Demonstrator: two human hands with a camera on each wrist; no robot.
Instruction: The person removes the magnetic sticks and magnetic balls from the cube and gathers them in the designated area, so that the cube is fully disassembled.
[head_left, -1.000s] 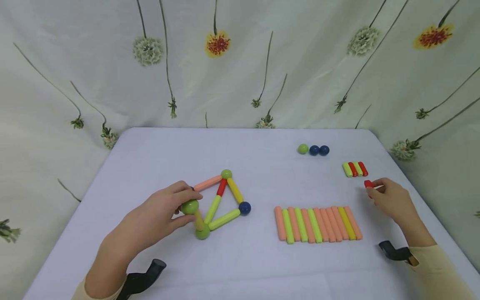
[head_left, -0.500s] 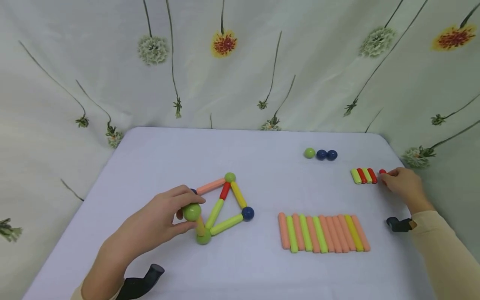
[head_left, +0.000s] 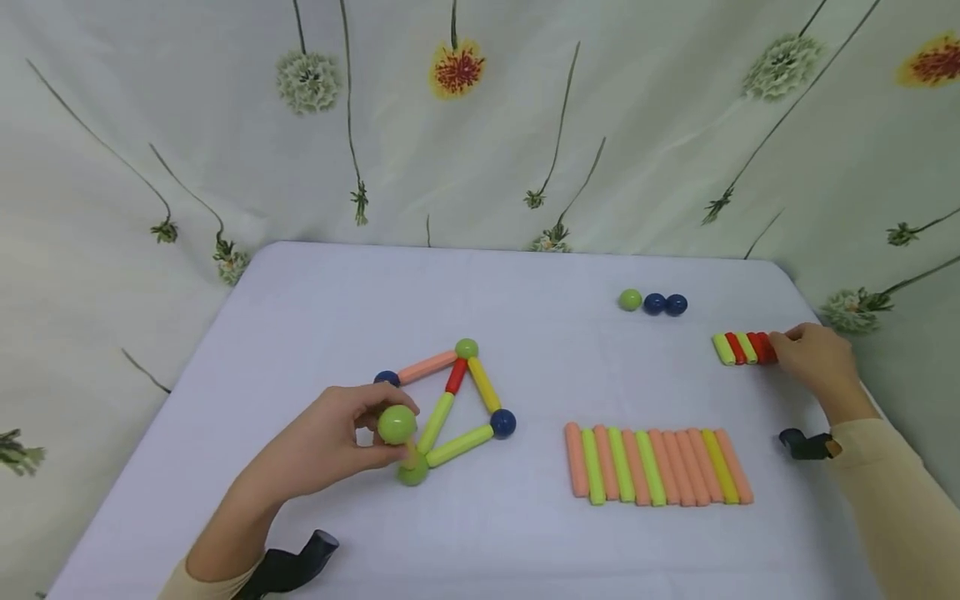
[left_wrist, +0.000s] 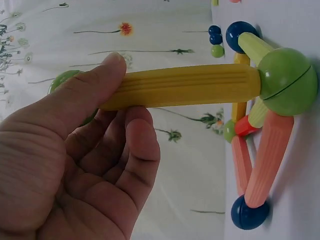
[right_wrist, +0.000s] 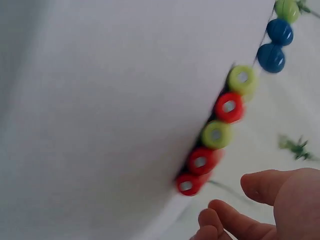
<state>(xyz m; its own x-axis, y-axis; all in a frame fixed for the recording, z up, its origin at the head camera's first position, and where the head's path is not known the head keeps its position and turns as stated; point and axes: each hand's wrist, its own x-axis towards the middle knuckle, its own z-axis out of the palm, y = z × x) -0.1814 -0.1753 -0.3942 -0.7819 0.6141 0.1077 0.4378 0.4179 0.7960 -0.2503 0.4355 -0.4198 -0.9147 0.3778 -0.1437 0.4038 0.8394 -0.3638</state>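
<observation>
In the head view my left hand (head_left: 322,446) is at the near-left corner of a flat frame of sticks and balls. Thumb and fingers pinch an upright yellow magnetic stick (left_wrist: 185,87), seen well in the left wrist view. A green ball (head_left: 397,424) tops this stick; its foot meets another green ball (left_wrist: 288,80). At the far right, my right hand (head_left: 821,367) is beside the row of short sticks. In the right wrist view its thumb and fingers are apart with nothing between them, close to the end red stick (right_wrist: 187,185).
Long pink, green and yellow sticks (head_left: 660,467) lie side by side at the front right. Behind the short sticks (head_left: 726,350), a loose green ball (head_left: 630,300) and two blue balls (head_left: 665,305) sit in a line. A flowered cloth (head_left: 420,150) hangs behind the table.
My right hand has carried a short red stick to the right end of the short row, set it against the others and let go. My left hand keeps its pinch on the upright stick.
</observation>
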